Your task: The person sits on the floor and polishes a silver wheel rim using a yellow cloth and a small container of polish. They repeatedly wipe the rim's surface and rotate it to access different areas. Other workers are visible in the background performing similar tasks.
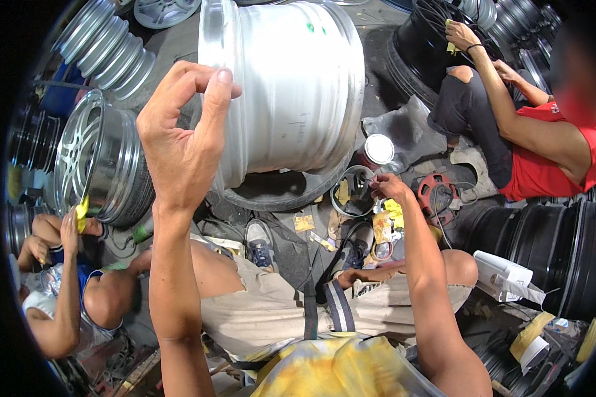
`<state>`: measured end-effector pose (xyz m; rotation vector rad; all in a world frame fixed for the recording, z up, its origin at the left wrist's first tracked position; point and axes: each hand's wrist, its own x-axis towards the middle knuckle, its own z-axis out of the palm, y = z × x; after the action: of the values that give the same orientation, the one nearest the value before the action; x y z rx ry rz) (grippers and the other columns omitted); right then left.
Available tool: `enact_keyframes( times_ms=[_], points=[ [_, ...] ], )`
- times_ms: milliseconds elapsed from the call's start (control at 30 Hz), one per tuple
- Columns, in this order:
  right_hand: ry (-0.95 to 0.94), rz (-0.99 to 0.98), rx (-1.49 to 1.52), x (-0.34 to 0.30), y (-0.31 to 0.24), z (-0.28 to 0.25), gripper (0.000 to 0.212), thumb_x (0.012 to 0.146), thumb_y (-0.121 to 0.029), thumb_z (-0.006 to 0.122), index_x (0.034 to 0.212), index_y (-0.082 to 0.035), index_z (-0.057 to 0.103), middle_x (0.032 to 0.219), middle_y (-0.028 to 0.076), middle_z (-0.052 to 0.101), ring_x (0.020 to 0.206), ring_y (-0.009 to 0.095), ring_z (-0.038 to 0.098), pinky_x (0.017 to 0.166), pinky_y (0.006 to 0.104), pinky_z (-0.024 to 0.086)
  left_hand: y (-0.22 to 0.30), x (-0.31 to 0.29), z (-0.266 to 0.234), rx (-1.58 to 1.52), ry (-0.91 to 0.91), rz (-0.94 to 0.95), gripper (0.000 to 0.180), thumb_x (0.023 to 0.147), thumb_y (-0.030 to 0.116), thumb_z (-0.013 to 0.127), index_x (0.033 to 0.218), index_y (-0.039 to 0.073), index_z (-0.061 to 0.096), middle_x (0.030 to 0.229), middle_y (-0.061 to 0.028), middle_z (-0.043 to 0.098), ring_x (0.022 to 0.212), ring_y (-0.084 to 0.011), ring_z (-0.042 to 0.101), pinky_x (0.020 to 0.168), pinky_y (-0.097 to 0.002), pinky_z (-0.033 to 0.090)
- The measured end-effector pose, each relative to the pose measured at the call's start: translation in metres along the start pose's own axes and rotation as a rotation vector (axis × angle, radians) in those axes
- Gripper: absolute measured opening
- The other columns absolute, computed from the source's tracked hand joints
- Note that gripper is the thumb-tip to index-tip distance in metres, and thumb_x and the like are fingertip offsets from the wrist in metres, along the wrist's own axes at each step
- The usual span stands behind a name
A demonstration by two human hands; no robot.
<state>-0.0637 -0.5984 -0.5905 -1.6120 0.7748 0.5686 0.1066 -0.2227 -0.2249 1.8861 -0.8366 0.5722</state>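
Observation:
A large silver wheel rim (291, 92) stands in front of me, with a small green mark on its bright barrel. It rests on a tyre (278, 193). My left hand (185, 126) is raised before its left lip, the thumb and curled fingers brought together. Whether they touch the lip or pinch something small cannot be made out. At the right edge of a round, open tub (338, 206) is my right hand (391, 188), fingers closed together. What they hold, if anything, is too small to name. Dark contents show inside the tub.
A white-lidded can (379, 150) stands by a plastic sheet (407, 129). Yellow scraps (394, 213) and a red cable reel (437, 196) lie to the right. Co-workers sit at both sides, near a black wheel (420, 46) and a spoked rim (79, 155). Dark rims (543, 248) flank me.

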Motion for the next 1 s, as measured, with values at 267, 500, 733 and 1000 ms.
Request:
enact_keyframes(
  times_ms=[267, 500, 733, 1000],
  points=[
    [0.095, -0.102, 0.175, -0.004, 0.0, -0.001, 0.007, 0.092, -0.007, 0.068, 0.098, -0.005, 0.065, 0.078, 0.003, 0.067, 0.067, 0.017, 0.07, 0.055, 0.0282, 0.055, 0.004, 0.001, -0.003, -0.003, -0.026, -0.008, 0.019, 0.094, 0.01, 0.063, 0.079, -0.001, 0.069, 0.08, -0.0038, 0.065, 0.075, -0.0109, 0.059, 0.072, -0.0252, 0.045],
    [0.29, -0.244, -0.308, -0.01, -0.006, 0.016, 0.031, 0.085, -0.018, 0.076, 0.11, 0.0, 0.068, 0.089, 0.011, 0.075, 0.071, 0.023, 0.073, 0.062, 0.0354, 0.057, 0.006, 0.001, -0.007, -0.059, 0.015, 0.019, 0.018, 0.093, 0.009, 0.065, 0.078, -0.002, 0.067, 0.077, -0.0049, 0.064, 0.073, -0.0115, 0.058, 0.071, -0.0251, 0.044],
    [0.504, -0.137, -1.181, -0.019, -0.004, 0.084, 0.019, 0.079, -0.022, 0.073, 0.093, -0.009, 0.073, 0.093, 0.017, 0.074, 0.087, 0.032, 0.074, 0.073, 0.0439, 0.059, 0.007, -0.005, -0.017, -0.051, 0.043, -0.023, 0.017, 0.092, 0.009, 0.064, 0.078, -0.002, 0.067, 0.077, -0.0064, 0.064, 0.075, -0.0135, 0.062, 0.074, -0.0264, 0.046],
    [0.7, -0.255, -0.93, -0.008, 0.031, 0.103, 0.019, 0.087, -0.02, 0.058, 0.086, -0.007, 0.071, 0.08, 0.019, 0.071, 0.08, 0.04, 0.072, 0.069, 0.0486, 0.058, 0.007, -0.01, -0.032, -0.014, 0.057, 0.012, 0.021, 0.096, 0.01, 0.063, 0.079, -0.002, 0.068, 0.08, -0.0051, 0.065, 0.077, -0.0116, 0.061, 0.072, -0.026, 0.047]
  ],
)
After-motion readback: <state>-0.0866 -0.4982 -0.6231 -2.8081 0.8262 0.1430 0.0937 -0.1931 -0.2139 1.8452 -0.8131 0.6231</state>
